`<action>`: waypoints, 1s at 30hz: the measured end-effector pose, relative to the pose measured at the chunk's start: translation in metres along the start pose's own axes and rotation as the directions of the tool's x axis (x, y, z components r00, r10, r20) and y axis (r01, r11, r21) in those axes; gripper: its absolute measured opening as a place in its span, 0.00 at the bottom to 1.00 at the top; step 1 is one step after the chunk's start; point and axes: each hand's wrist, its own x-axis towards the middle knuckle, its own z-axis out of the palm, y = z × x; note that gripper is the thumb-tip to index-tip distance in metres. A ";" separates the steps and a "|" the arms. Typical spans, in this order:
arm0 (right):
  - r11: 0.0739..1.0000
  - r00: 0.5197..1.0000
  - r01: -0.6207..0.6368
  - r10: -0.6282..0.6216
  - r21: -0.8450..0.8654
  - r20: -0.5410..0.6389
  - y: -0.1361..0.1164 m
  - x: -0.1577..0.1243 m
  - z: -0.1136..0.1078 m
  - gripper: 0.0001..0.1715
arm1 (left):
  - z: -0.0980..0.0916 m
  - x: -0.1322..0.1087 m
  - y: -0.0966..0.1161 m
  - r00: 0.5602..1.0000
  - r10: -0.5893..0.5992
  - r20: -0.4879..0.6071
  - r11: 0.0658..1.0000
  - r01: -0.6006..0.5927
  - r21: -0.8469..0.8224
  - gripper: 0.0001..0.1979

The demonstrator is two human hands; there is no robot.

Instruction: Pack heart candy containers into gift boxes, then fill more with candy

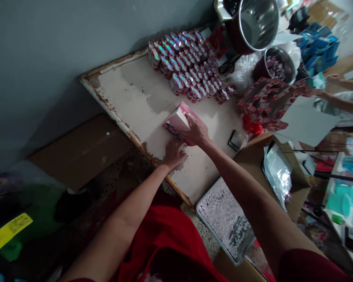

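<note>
A pink printed cardboard box (pixel 179 118) with a pale side panel is tilted on the worn white table (pixel 129 105). My right hand (pixel 196 131) is wrapped round its right side, fingers over the pale panel. Against the box's near lower edge, my left hand (pixel 175 154) has its fingers curled in; the fingertips are partly hidden. Farther back on the table stand rows of small red-and-silver printed boxes (pixel 191 66) with shiny curved tops.
A tray of small pale pieces (pixel 220 211) sits by the table's near edge. Two metal pots (pixel 257 27), flat printed card sheets (pixel 270 100), a small dark-edged box (pixel 234 140) and an open carton (pixel 297 184) are at right. Another person's hands (pixel 322 93) show far right.
</note>
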 end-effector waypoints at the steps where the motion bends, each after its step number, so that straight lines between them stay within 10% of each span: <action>1: 1.000 1.000 0.005 -0.005 -0.005 -0.001 0.000 -0.001 0.002 0.55 | 0.001 0.000 -0.001 1.000 0.001 0.001 1.000 -0.001 -0.001 0.22; 18: 0.992 0.997 0.032 -0.040 -0.125 -0.065 -0.006 -0.011 0.021 0.54 | 0.007 0.011 -0.007 0.997 -0.070 -0.016 0.985 0.067 -0.160 0.18; 21: 0.993 0.991 0.059 -0.070 -0.098 -0.113 -0.005 -0.014 0.025 0.52 | 0.001 0.008 -0.011 0.977 -0.125 -0.170 0.937 0.060 -0.345 0.12; 24: 0.993 0.986 0.085 -0.096 -0.080 -0.138 -0.008 -0.014 0.022 0.50 | -0.022 0.016 -0.025 0.863 -0.284 -0.419 0.897 0.085 -0.434 0.16; 27: 0.994 0.988 0.071 -0.081 -0.083 -0.131 -0.012 -0.015 0.019 0.51 | -0.055 0.044 -0.043 0.862 -0.108 -0.494 0.972 -0.013 -0.236 0.26; 30: 0.990 0.990 0.053 -0.069 -0.131 -0.123 -0.014 -0.018 0.022 0.53 | -0.078 0.079 -0.059 0.935 0.153 -0.321 0.982 -0.181 -0.057 0.25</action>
